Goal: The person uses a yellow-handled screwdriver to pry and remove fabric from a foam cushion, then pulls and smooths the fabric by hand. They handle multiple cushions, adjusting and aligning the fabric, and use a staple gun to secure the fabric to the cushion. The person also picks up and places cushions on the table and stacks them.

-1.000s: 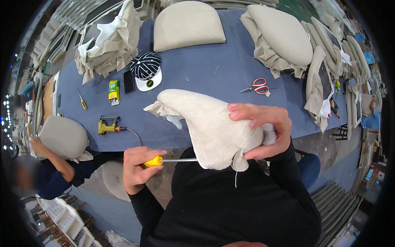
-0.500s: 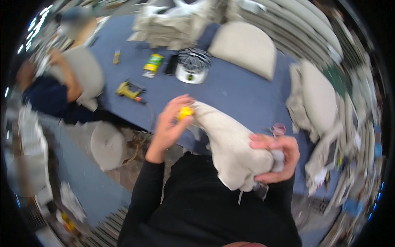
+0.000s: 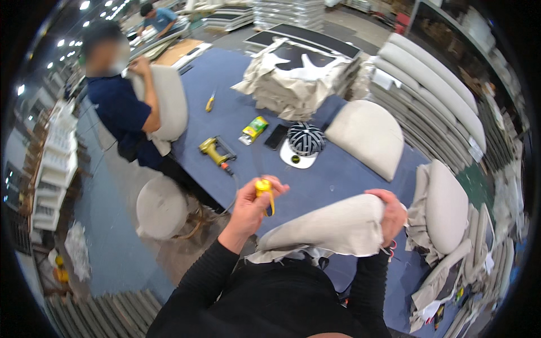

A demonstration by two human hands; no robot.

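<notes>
My left hand (image 3: pixel 251 207) is closed around a small yellow tape measure (image 3: pixel 263 186), with a dark-and-yellow strap hanging below it. My right hand (image 3: pixel 393 216) grips the right end of a beige fabric-covered seat cushion (image 3: pixel 329 228). This cushion is tilted up in front of my body, over the near edge of the blue-topped table (image 3: pixel 304 188). Loose, ragged fabric hangs along its lower edge. The left hand is just above the cushion's left end, apart from it. Some of my right fingers are hidden behind the cushion.
On the table are a staple gun (image 3: pixel 216 154) with a hose, a screwdriver (image 3: pixel 210 103), a yellow-green packet (image 3: pixel 253 130), a phone (image 3: pixel 276 137), a cap (image 3: pixel 304 146) and a beige panel (image 3: pixel 366 138). A co-worker (image 3: pixel 124 107) holds another panel at left. A stool (image 3: pixel 162 207) stands below.
The cushion has turned to lie more level, and its left end has swung down toward me. My right hand has shifted up its right end. The head view has tilted up, showing more of the room.
</notes>
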